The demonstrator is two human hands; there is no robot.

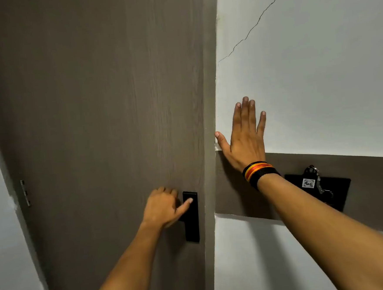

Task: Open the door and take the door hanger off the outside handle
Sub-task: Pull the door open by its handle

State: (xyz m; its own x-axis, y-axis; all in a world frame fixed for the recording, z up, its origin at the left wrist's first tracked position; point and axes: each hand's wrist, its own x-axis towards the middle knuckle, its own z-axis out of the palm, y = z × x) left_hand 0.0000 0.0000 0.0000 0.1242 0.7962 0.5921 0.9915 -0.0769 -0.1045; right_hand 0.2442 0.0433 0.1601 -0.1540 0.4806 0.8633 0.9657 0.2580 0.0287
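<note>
A brown wood-grain door fills the left and middle of the head view and stands closed in its frame. On its right side is a black lock plate. My left hand is wrapped around the inside handle, which it hides, with the thumb resting on the plate. My right hand lies flat with fingers spread on the white wall beside the door frame. The door hanger and the outside handle are out of sight behind the door.
A black wall plate with a tagged key on a chain sits on the brown wall band at right. A crack runs across the white wall. A door hinge shows at the left edge.
</note>
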